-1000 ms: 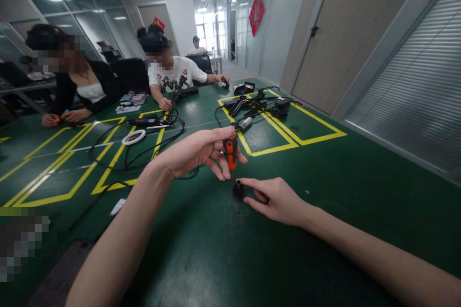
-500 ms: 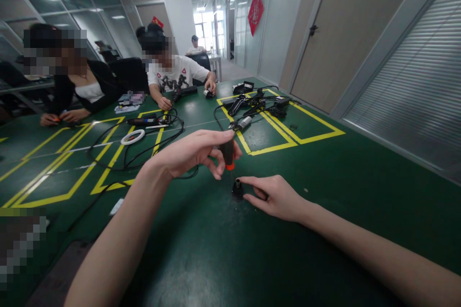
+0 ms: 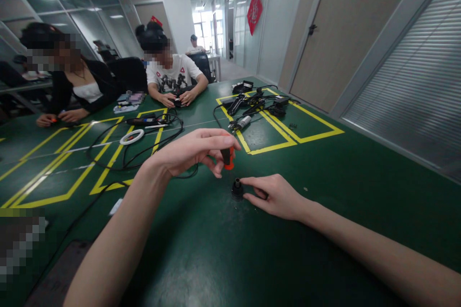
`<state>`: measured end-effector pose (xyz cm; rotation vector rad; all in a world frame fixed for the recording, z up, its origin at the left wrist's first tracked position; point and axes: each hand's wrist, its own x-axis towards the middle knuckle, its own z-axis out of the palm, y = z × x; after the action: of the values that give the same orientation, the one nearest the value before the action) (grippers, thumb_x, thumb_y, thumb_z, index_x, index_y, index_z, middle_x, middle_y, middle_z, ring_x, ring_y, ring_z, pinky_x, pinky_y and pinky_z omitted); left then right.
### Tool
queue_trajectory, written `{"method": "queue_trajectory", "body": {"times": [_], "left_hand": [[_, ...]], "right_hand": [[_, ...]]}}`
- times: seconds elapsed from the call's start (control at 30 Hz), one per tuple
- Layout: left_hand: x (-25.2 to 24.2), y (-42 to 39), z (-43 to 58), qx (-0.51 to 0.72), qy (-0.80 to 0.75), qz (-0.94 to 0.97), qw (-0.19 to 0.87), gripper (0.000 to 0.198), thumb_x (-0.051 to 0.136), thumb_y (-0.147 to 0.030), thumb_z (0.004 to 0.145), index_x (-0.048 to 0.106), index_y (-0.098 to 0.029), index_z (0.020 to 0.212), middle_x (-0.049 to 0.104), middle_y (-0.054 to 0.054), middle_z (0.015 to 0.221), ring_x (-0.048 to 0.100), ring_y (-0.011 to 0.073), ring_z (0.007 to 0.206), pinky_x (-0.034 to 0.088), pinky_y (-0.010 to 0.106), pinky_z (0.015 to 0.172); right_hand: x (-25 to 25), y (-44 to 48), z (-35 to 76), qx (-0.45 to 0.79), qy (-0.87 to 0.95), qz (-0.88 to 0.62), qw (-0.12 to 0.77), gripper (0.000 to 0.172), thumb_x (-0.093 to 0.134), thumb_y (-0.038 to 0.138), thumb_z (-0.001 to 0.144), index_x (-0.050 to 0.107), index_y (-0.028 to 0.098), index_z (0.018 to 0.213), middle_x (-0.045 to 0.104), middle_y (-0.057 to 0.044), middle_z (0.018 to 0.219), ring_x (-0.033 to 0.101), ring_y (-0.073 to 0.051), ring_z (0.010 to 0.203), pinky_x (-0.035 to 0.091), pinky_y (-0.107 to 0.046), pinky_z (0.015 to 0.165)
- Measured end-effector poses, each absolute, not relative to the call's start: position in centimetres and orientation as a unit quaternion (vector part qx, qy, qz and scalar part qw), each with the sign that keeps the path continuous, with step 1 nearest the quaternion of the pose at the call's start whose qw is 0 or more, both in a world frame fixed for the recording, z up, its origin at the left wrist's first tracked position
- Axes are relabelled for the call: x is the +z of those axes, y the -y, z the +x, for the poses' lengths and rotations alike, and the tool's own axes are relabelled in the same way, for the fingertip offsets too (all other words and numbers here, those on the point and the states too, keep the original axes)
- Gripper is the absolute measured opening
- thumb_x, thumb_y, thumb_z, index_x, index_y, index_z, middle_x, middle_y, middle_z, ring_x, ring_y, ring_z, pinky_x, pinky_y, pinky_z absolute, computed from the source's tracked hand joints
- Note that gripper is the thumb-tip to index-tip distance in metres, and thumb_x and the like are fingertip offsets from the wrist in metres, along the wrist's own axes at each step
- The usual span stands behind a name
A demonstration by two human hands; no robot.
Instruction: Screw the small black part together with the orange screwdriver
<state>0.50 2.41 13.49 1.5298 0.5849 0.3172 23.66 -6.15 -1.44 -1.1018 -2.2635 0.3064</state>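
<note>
Screwdriver [image 3: 226,157] upright in left hand [image 3: 190,151], tip down, above black part [image 3: 237,187]

Two bare hands of the wearer are counted: the left hand [image 3: 194,151] and the right hand [image 3: 277,196]. One short orange-and-black screwdriver [image 3: 226,157] and one small black round part [image 3: 237,188] are counted on one green-topped bench [image 3: 324,177]. Three other people are seen, two seated at the bench and one far behind. One white ring of cable [image 3: 132,136] is counted, one red hanging sign [image 3: 254,10] on the glass wall, and one heap of black cabled devices [image 3: 257,103]; its pieces cannot be counted.
</note>
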Motion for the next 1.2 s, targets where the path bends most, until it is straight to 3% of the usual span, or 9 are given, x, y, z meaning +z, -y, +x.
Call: {"method": "queue_trajectory", "body": {"times": [0.1,0.33,0.7,1.0,1.2], "left_hand": [[13.56,-2.27,0.64,0.15,-0.264,0.675,0.672,0.047,0.079,-0.058,0.08,0.071,-0.014,0.094,0.069,0.005,0.084,0.061,0.0123,0.062,0.059,0.025,0.059],[13.56,-2.37,0.75,0.131,-0.255,0.654,0.7,0.048,0.061,-0.059,0.092,0.07,-0.011,0.093,0.076,0.014,0.102,0.068,0.016,0.068,0.062,0.029,0.065],[13.91,-1.85,0.96,0.159,-0.28,0.666,0.673,0.048,0.077,-0.056,0.081,0.067,-0.013,0.099,0.069,0.006,0.087,0.064,0.0144,0.061,0.059,0.028,0.058],[13.75,-2.16,0.9,0.14,-0.263,0.647,0.701,0.049,0.056,-0.06,0.091,0.067,-0.012,0.093,0.073,0.011,0.094,0.066,0.0166,0.063,0.06,0.031,0.06],[13.61,-2.25,0.92,0.127,-0.255,0.655,0.7,0.042,0.059,-0.055,0.091,0.065,-0.013,0.095,0.076,0.013,0.098,0.067,0.0169,0.065,0.061,0.03,0.061]], "right_hand": [[-1.49,6.16,23.71,0.114,0.852,-0.412,0.302,0.03,0.059,0.03,0.1,0.073,0.013,0.121,0.058,0.004,0.059,0.048,-0.011,0.048,0.035,-0.023,0.055],[-1.42,6.07,23.77,0.122,0.852,-0.414,0.297,0.029,0.058,0.031,0.101,0.073,0.015,0.12,0.056,0.005,0.057,0.045,-0.01,0.047,0.033,-0.022,0.054],[-1.45,6.07,23.78,0.117,0.856,-0.409,0.295,0.03,0.058,0.031,0.101,0.072,0.014,0.121,0.057,0.005,0.058,0.046,-0.01,0.048,0.034,-0.023,0.054],[-1.31,6.11,23.85,0.136,0.855,-0.412,0.284,0.031,0.06,0.031,0.1,0.072,0.015,0.124,0.055,0.006,0.058,0.047,-0.01,0.048,0.034,-0.023,0.055],[-1.34,6.1,23.87,0.134,0.856,-0.415,0.277,0.032,0.059,0.03,0.1,0.071,0.015,0.125,0.056,0.006,0.058,0.048,-0.01,0.048,0.035,-0.022,0.055]]}}
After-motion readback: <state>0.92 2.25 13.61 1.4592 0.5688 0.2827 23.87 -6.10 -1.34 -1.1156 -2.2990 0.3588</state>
